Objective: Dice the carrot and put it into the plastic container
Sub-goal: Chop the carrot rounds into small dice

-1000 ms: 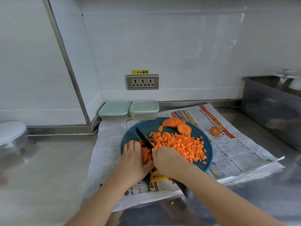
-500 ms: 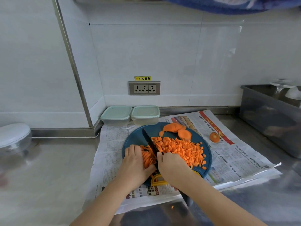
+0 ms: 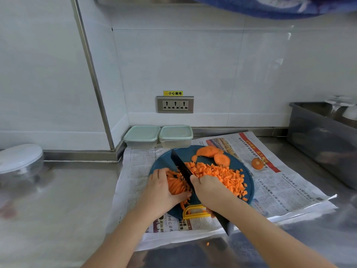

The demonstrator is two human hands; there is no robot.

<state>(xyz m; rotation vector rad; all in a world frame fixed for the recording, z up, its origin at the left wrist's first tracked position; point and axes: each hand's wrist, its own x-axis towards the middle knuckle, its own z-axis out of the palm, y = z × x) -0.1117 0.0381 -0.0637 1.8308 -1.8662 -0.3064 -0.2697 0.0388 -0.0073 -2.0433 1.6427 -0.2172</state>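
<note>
Open steel counter point(image 3: 67, 200) left, containers point(image 3: 142, 133) against wall point(image 3: 173, 64), grey bin point(image 3: 318, 144) right

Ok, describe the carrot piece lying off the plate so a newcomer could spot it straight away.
Find the newspaper spread on the steel counter, then look right of the round blue plate. A single carrot round lies on the red headline band. Unlike the slices and dice, it sits alone on paper, off the plate.

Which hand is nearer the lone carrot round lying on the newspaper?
Right. The right hand grips the knife beside the diced pile, toward that carrot round; the left hand holds carrot strips beyond the knife, farther away.
</note>
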